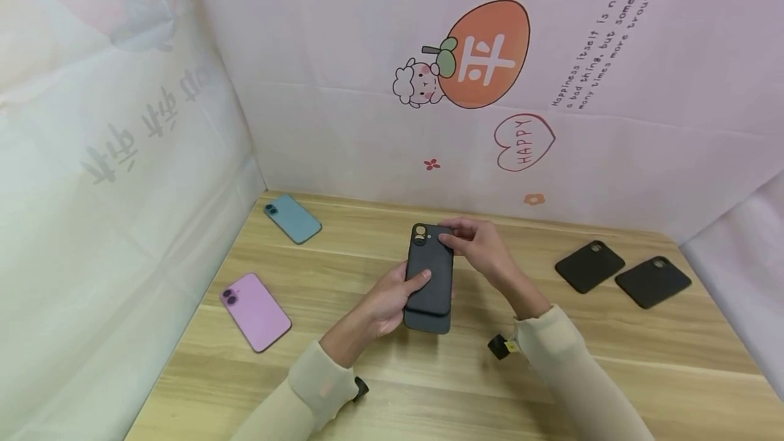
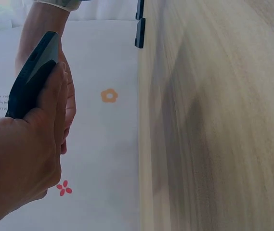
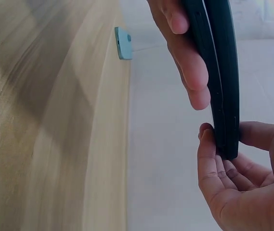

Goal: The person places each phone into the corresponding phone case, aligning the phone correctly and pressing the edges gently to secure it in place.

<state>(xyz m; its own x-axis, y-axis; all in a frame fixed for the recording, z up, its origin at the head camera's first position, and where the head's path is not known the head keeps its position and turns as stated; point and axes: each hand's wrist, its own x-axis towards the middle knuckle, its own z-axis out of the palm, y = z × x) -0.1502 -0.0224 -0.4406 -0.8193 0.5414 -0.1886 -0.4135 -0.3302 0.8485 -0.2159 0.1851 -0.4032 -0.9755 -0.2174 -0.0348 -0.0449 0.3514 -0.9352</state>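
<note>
Over the middle of the table, a black phone case (image 1: 433, 264) lies on the back of a dark phone (image 1: 427, 322), whose lower end sticks out below the case. My left hand (image 1: 392, 295) grips both from the left, thumb across the case and fingers behind the phone. At the top right corner, my right hand (image 1: 480, 243) pinches case and phone between thumb and fingers. Edge-on in the right wrist view, the case (image 3: 226, 72) and the phone (image 3: 206, 57) sit face to face with a thin seam between them.
On the wooden table (image 1: 343, 271), a blue phone (image 1: 292, 218) lies at the back left and a pink phone (image 1: 256, 313) nearer at the left. Two more black phone cases (image 1: 589, 267) (image 1: 653, 282) lie at the right. Printed cloth (image 1: 343, 121) walls the back and sides.
</note>
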